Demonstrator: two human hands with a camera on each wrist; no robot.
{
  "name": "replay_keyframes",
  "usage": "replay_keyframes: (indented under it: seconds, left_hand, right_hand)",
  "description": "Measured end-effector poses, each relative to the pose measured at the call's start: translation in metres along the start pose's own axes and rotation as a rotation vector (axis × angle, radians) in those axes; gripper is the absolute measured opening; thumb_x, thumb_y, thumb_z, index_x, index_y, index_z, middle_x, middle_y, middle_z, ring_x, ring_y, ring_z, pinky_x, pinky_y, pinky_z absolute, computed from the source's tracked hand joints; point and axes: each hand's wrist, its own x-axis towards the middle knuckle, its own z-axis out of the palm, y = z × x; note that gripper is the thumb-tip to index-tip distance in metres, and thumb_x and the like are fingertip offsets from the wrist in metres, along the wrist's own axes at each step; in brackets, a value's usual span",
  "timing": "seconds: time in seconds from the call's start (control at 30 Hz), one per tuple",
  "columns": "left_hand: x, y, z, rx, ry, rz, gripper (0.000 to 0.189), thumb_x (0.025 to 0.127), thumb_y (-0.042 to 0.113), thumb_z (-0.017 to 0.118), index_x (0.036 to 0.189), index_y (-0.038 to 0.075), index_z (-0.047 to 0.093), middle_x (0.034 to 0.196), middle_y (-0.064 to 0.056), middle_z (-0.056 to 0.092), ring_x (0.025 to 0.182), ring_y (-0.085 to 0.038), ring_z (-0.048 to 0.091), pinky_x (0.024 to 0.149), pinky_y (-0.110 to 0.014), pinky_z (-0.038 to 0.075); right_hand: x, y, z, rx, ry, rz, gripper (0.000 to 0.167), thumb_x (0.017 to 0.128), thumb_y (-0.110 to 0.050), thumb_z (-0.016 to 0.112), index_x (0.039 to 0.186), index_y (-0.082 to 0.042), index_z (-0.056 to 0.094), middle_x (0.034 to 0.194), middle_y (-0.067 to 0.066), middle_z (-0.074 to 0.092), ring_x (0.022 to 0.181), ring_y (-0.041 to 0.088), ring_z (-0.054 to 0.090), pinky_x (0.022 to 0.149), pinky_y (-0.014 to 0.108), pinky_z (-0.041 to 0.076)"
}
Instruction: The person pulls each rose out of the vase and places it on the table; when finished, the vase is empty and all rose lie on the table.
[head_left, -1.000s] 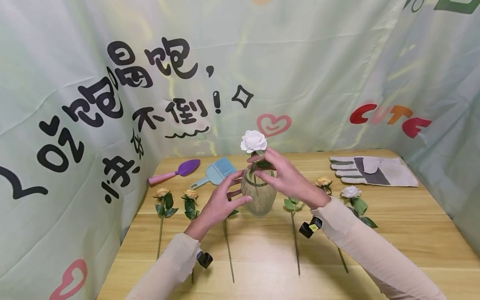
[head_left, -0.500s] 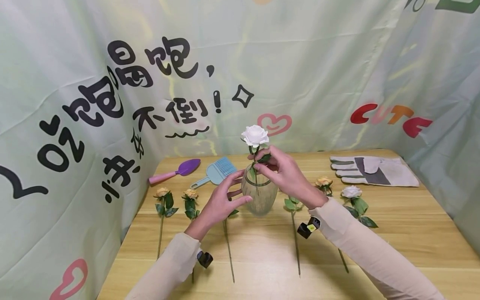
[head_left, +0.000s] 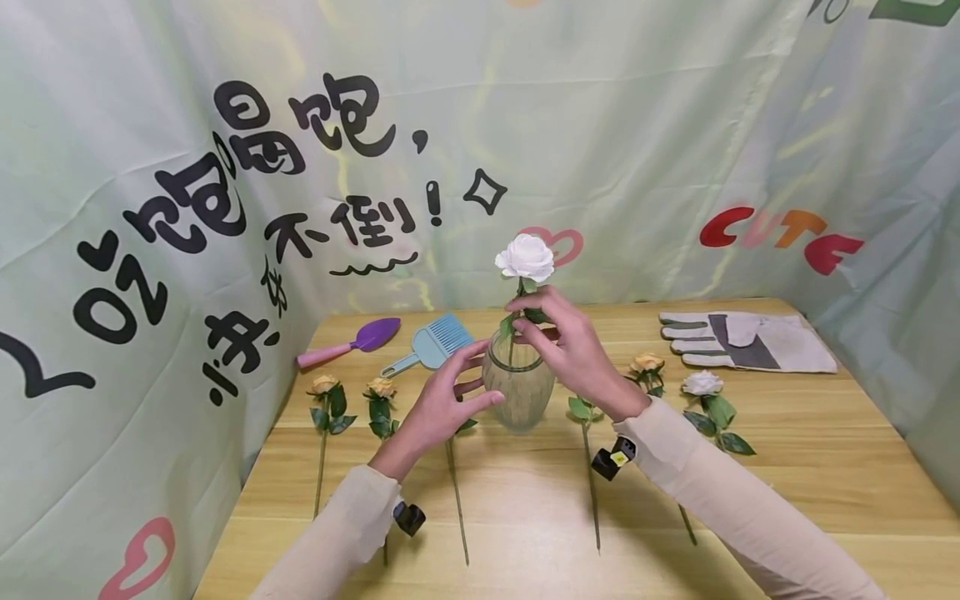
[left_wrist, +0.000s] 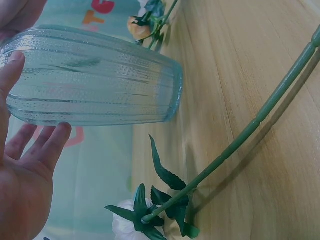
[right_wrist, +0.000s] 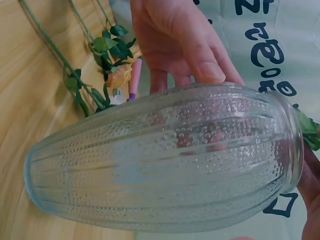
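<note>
In the head view, a clear ribbed glass vase (head_left: 519,396) stands upright on the table. My left hand (head_left: 442,392) grips its left side, thumb in front and fingers behind. My right hand (head_left: 573,342) pinches a white rose (head_left: 526,258) by its stem among the leaves, just above the rim. The bloom points up, and the lower stem runs into the vase mouth. In the right wrist view, the left hand (right_wrist: 180,40) lies along the vase wall (right_wrist: 150,160), while green leaves (right_wrist: 307,130) show beyond the rim.
Several roses lie on the wooden table (head_left: 525,517): yellow ones (head_left: 324,385) to the left, a yellow (head_left: 647,365) and a white one (head_left: 703,383) to the right. Behind are a purple trowel (head_left: 377,335), a blue dustpan-like tool (head_left: 438,342) and a work glove (head_left: 750,342). Cloth hangs around.
My right hand has shifted slightly, and the white rose has risen and moved a little right, showing more stem above the rim. The left hand and the vase have stayed put.
</note>
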Motion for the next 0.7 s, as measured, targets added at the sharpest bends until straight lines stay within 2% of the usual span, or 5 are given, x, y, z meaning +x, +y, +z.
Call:
replay_keyframes:
  seconds: [0.13,0.3,0.47,0.6,0.7]
  left_hand:
    - [-0.0002,-0.0002,-0.0004,0.0,0.004,-0.002,0.079,0.1,0.029,0.083,0.166,0.026,0.042,0.17,0.001,0.044,0.155,-0.03,0.048,0.121,-0.047,0.055]
    - [-0.0007,0.001,-0.0005,-0.003,0.003,-0.008,0.079,0.1,0.031,0.083,0.166,0.027,0.042,0.17,0.002,0.044,0.154,-0.029,0.048,0.121,-0.048,0.055]
    - [-0.0002,0.0004,0.0,-0.004,0.002,-0.012,0.079,0.099,0.032,0.084,0.166,0.027,0.042,0.17,0.003,0.044,0.154,-0.028,0.049,0.121,-0.047,0.054]
    - [0.0,0.0003,0.0002,-0.003,0.004,-0.006,0.079,0.099,0.031,0.084,0.166,0.027,0.042,0.169,0.002,0.045,0.154,-0.028,0.049,0.121,-0.046,0.055]
    - [0.0001,-0.0003,0.0001,0.0,0.004,0.0,0.079,0.099,0.03,0.084,0.166,0.026,0.042,0.17,0.002,0.045,0.154,-0.029,0.049,0.121,-0.047,0.055]
  right_hand:
    - [0.0002,0.0005,0.0006,-0.015,0.005,0.012,0.035,0.106,0.004,0.066,0.14,-0.004,0.063,0.134,0.017,0.058,0.11,0.033,0.074,0.087,0.027,0.069]
    - [0.0014,0.0008,0.0026,0.051,0.005,0.009,0.036,0.107,0.008,0.061,0.141,-0.001,0.057,0.138,0.02,0.058,0.111,0.038,0.074,0.084,0.029,0.071]
    - [0.0012,0.0018,0.0037,0.08,0.043,-0.029,0.037,0.108,0.01,0.055,0.142,0.0,0.046,0.144,0.025,0.061,0.108,0.042,0.075,0.079,0.033,0.072]
    - [0.0004,0.0033,0.0045,0.048,0.073,-0.07,0.022,0.108,0.009,0.058,0.129,0.002,0.059,0.131,0.022,0.067,0.106,0.036,0.073,0.079,0.031,0.071]
    - [-0.0005,0.0043,0.0048,0.016,0.082,-0.076,0.017,0.108,0.007,0.06,0.121,0.002,0.07,0.125,0.019,0.067,0.101,0.028,0.071,0.08,0.028,0.071]
